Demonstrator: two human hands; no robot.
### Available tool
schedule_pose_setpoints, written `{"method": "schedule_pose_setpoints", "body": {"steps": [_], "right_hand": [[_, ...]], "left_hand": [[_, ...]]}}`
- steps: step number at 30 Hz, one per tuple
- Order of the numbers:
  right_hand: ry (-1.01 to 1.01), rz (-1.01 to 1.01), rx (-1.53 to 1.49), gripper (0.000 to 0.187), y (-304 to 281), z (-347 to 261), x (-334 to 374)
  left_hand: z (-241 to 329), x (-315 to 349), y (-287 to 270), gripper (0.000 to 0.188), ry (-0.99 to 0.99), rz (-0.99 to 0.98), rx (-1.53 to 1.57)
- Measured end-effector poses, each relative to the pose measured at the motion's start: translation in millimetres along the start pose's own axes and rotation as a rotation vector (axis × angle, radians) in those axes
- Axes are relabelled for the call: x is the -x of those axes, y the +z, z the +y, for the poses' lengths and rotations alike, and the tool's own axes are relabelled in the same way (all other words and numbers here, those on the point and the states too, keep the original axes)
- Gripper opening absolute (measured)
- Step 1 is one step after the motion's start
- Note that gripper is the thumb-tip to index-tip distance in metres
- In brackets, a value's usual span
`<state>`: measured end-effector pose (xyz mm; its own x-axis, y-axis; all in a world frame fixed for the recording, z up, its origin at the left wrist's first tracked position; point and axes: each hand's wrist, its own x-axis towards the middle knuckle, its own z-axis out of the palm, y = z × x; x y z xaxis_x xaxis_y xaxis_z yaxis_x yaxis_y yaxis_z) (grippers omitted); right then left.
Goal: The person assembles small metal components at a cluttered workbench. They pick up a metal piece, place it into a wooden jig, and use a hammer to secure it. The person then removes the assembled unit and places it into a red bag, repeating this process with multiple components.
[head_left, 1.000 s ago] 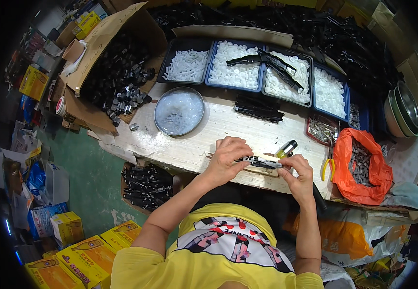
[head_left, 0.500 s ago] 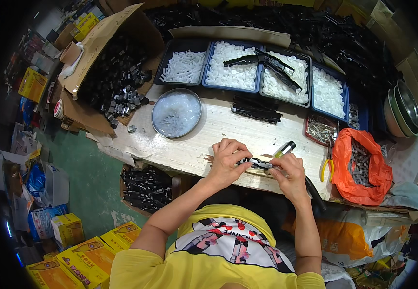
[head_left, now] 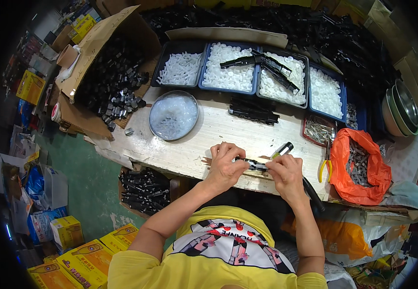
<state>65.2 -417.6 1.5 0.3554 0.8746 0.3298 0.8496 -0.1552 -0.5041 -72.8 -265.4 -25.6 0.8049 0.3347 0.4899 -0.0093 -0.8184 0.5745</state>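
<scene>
Near the front edge of the white worktable (head_left: 209, 126), a narrow black plastic part with pale pieces along it (head_left: 255, 165) lies between my two hands. My left hand (head_left: 226, 167) pinches its left end with bent fingers. At the other end, my right hand (head_left: 287, 174) grips it between thumb and fingertips. Fingers cover both ends, so only the middle shows. Just beyond my right hand is a tool with a shiny black and green end (head_left: 282, 150); a thick black tube (head_left: 313, 194) runs down beside my right wrist.
Trays of white plastic parts (head_left: 228, 67) line the back. A round dish of clear greasy-looking stuff (head_left: 173, 115) stands left of several black strips (head_left: 252, 111). At right are yellow-handled pliers (head_left: 325, 171), a red tray of metal pins (head_left: 318, 129) and an orange bag (head_left: 358, 192). A carton (head_left: 93, 48) holds dark metallic pieces.
My right hand has shifted slightly, and its fingers have closed in over the part's right end. The left hand still grips the other end. The whole view has drifted a little.
</scene>
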Motion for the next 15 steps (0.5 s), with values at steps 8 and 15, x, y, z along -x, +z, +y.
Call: {"method": "schedule_pose_setpoints", "body": {"steps": [8, 15], "right_hand": [[-0.217, 0.028, 0.148, 0.026, 5.3, 3.0, 9.6], [-0.133, -0.188, -0.006, 0.031, -9.0, 9.4, -5.5]], "left_hand": [[0.2, -1.1, -1.8, 0.011, 0.001, -0.028, -0.012], [-0.3, -2.7, -4.1, 0.011, -0.006, -0.046, 0.009]]}}
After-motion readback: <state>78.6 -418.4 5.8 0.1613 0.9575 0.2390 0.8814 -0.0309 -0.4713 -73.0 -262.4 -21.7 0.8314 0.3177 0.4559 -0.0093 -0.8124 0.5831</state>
